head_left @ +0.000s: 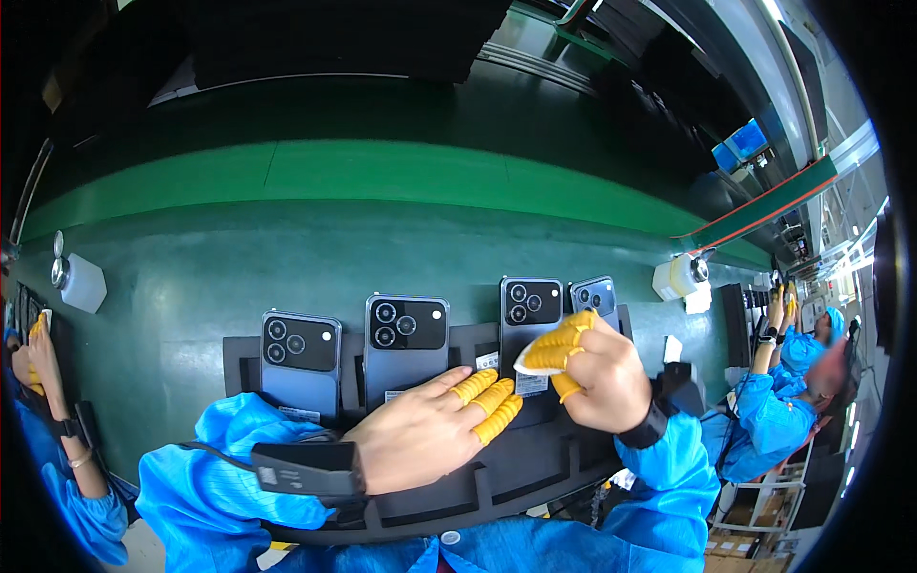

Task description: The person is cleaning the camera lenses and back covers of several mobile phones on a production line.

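Observation:
Several blue-grey smartphones lie camera side up in a black foam tray (435,504): a left phone (301,382), a second phone (406,358), a third phone (523,329) and a right phone (589,294). My left hand (420,425) lies flat, its fingers stretched toward the lower end of the third phone; yellow finger cots cover several fingertips. Over the third phone's right side, my right hand (607,377) is closed around a folded white wipe (522,364), whose edge shows below the yellow-covered fingers. My right hand partly hides the third and right phones.
White dispenser bottles stand on the green bench (191,258): a left bottle (84,286) and a right bottle (674,278). A white slip (672,349) lies right of the tray. A raised green ledge (382,172) runs behind. Co-workers in blue sit at both sides.

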`<state>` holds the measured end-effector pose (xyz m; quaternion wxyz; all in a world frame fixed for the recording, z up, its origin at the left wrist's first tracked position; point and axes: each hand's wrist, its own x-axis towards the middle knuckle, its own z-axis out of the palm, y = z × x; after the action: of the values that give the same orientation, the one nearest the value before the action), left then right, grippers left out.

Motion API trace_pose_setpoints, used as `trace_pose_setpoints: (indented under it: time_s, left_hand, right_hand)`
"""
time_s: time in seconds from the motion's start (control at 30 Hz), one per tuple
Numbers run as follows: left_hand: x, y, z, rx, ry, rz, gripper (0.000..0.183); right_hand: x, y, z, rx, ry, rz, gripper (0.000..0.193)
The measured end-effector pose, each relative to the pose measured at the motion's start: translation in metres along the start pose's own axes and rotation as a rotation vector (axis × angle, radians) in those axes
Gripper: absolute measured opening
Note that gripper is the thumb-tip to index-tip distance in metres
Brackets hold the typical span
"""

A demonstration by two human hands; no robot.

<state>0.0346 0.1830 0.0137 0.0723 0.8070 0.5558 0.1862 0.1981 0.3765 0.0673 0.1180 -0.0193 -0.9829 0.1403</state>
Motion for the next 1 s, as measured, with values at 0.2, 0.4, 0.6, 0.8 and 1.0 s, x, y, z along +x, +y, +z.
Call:
trace_pose_setpoints:
  time_s: [0.2,0.4,0.6,0.8,1.0]
  left_hand:
    - [-0.045,0.0,-0.045,0.054,-0.081,-0.068,0.065]
    - [-0.096,0.011,-0.052,-0.105,-0.128,-0.215,0.068]
    - [-0.099,0.007,-0.032,-0.195,0.041,-0.243,0.063]
    - [-0.101,0.006,-0.029,-0.185,0.065,-0.246,0.066]
    - [-0.1,0.005,-0.033,-0.208,0.072,-0.259,0.074]
  right_hand:
    - [-0.002,-0.03,-0.016,-0.22,0.027,-0.207,0.041]
    - [0.059,-0.037,0.012,-0.164,0.144,-0.401,0.038]
    - [0.113,-0.042,0.069,-0.064,0.201,-0.508,0.036]
    - [0.085,-0.042,0.056,-0.08,0.065,-0.452,0.04]
    - [0.082,-0.051,0.039,-0.056,0.109,-0.405,0.046]
